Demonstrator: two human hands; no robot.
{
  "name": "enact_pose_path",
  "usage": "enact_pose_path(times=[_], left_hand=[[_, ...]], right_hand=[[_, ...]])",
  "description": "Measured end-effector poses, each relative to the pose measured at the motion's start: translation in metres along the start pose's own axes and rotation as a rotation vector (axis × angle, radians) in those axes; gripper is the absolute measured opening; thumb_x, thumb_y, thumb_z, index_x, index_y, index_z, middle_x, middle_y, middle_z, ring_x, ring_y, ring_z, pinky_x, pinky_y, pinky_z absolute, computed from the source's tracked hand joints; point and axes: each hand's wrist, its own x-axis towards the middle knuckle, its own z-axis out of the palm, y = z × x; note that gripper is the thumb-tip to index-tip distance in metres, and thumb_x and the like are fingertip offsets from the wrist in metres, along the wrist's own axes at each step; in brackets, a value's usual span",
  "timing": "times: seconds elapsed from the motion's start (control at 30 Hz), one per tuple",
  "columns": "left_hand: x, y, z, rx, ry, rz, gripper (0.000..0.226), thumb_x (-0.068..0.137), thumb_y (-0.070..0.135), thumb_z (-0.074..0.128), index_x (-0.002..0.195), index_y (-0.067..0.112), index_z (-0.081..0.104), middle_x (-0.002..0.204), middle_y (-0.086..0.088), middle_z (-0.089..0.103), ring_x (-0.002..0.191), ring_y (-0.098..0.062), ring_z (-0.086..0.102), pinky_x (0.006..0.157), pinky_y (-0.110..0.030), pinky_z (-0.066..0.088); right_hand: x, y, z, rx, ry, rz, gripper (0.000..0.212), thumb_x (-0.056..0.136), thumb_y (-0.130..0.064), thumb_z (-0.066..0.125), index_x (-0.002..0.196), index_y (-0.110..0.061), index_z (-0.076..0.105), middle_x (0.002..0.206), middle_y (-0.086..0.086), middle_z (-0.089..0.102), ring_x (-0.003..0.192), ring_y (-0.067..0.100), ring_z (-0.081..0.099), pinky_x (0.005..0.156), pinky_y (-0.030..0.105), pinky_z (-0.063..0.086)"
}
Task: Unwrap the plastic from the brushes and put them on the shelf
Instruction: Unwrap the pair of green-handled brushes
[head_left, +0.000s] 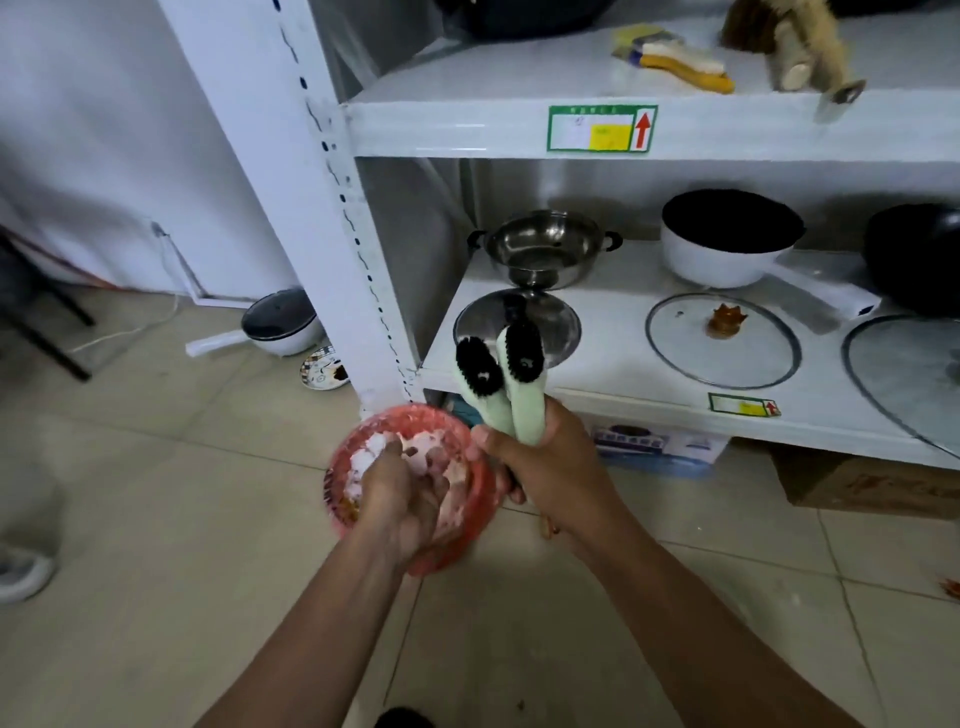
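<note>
Two brushes (511, 387): pale green handles, black bristles up, side by side, held in front of the lower shelf (623, 397) edge.
Right hand (550, 462): fist wrapped round both handles.
Left hand (400, 499): fingers curled into crumpled plastic (375, 449) inside the red basket (470, 525).
Labels (602, 128): green border, yellow patch, red up-arrow; I can't read the print.

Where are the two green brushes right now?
In the head view, near the centre: the right hand grips both brushes, bristle heads up, in front of the lower shelf's edge, just right of the red basket.
</note>
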Motion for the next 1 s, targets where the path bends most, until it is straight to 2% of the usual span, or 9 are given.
enact_pose_path(times=[0.1, 0.2, 0.27, 0.57, 0.7, 0.8, 0.87, 0.93, 1.0], left_hand=[[0.022, 0.016, -0.020, -0.082, -0.011, -0.012, 0.056, 0.110, 0.034, 0.043, 0.156, 0.006, 0.032, 0.145, -0.027, 0.049, 0.101, -0.025, 0.066, 0.063, -0.028, 0.062], [0.034, 0.024, -0.031, -0.159, -0.006, 0.004, 0.059, 0.111, 0.026, 0.040, 0.158, -0.002, 0.018, 0.152, -0.029, 0.040, 0.125, -0.034, 0.059, 0.098, -0.036, 0.054], [0.039, 0.029, -0.034, -0.198, -0.025, 0.002, 0.060, 0.112, 0.023, 0.035, 0.160, -0.002, 0.010, 0.155, -0.030, 0.036, 0.133, -0.038, 0.054, 0.104, -0.039, 0.050], [0.019, 0.042, -0.015, -0.187, -0.116, 0.043, 0.065, 0.112, 0.037, 0.031, 0.160, 0.000, 0.010, 0.152, -0.030, 0.043, 0.117, -0.034, 0.059, 0.097, -0.039, 0.051], [-0.021, 0.031, 0.021, -0.110, -0.243, 0.066, 0.068, 0.110, 0.046, 0.029, 0.156, -0.004, 0.022, 0.148, -0.027, 0.050, 0.130, -0.034, 0.056, 0.106, -0.040, 0.047], [-0.069, 0.010, 0.044, 0.000, -0.347, 0.190, 0.058, 0.107, 0.051, 0.035, 0.143, 0.008, 0.050, 0.128, -0.013, 0.069, 0.103, -0.024, 0.069, 0.073, -0.033, 0.054], [-0.099, -0.003, 0.055, 0.120, -0.376, 0.262, 0.050, 0.105, 0.053, 0.041, 0.122, 0.014, 0.068, 0.091, -0.010, 0.074, 0.069, -0.021, 0.064, 0.054, -0.031, 0.049], [-0.127, -0.005, 0.072, 0.216, -0.422, 0.309, 0.050, 0.106, 0.054, 0.040, 0.108, 0.017, 0.074, 0.079, -0.014, 0.070, 0.071, -0.025, 0.065, 0.065, -0.042, 0.057], [-0.153, 0.006, 0.097, 0.212, -0.508, 0.363, 0.048, 0.108, 0.050, 0.036, 0.128, 0.017, 0.066, 0.111, -0.013, 0.076, 0.102, -0.027, 0.072, 0.092, -0.051, 0.057]], right_hand=[[0.002, 0.006, 0.013, -0.013, -0.005, 0.017, 0.017, 0.091, -0.014, 0.077, 0.104, -0.014, 0.066, 0.064, -0.005, 0.073, 0.047, 0.013, 0.058, 0.047, 0.026, 0.046], [0.006, 0.011, 0.020, -0.048, -0.019, 0.028, 0.013, 0.093, -0.014, 0.074, 0.101, -0.007, 0.067, 0.063, -0.003, 0.073, 0.046, 0.014, 0.056, 0.046, 0.026, 0.045], [0.008, 0.013, 0.023, -0.063, -0.019, 0.029, 0.011, 0.093, -0.014, 0.074, 0.099, -0.008, 0.066, 0.060, -0.004, 0.071, 0.045, 0.016, 0.055, 0.046, 0.026, 0.044], [-0.004, -0.001, 0.028, -0.036, 0.016, 0.023, 0.019, 0.090, -0.027, 0.078, 0.095, -0.012, 0.067, 0.057, 0.002, 0.066, 0.051, 0.021, 0.056, 0.046, 0.030, 0.045], [-0.032, -0.023, 0.018, -0.015, 0.086, 0.031, 0.018, 0.093, -0.026, 0.074, 0.093, -0.010, 0.065, 0.054, 0.008, 0.059, 0.049, 0.022, 0.052, 0.043, 0.027, 0.041], [-0.046, -0.054, 0.011, 0.004, 0.119, 0.047, 0.020, 0.096, -0.025, 0.071, 0.086, -0.009, 0.066, 0.052, 0.004, 0.058, 0.046, 0.017, 0.052, 0.042, 0.024, 0.040], [-0.048, -0.083, 0.002, 0.033, 0.142, 0.021, 0.019, 0.096, -0.027, 0.072, 0.092, -0.009, 0.069, 0.057, 0.004, 0.062, 0.047, 0.016, 0.055, 0.044, 0.024, 0.042], [-0.050, -0.118, -0.010, 0.061, 0.159, -0.013, 0.020, 0.094, -0.028, 0.074, 0.101, -0.010, 0.069, 0.064, 0.005, 0.066, 0.050, 0.015, 0.057, 0.046, 0.026, 0.045], [-0.056, -0.153, -0.027, 0.117, 0.168, -0.069, 0.022, 0.096, -0.026, 0.072, 0.108, -0.008, 0.068, 0.066, 0.004, 0.066, 0.049, 0.013, 0.056, 0.046, 0.026, 0.045]])
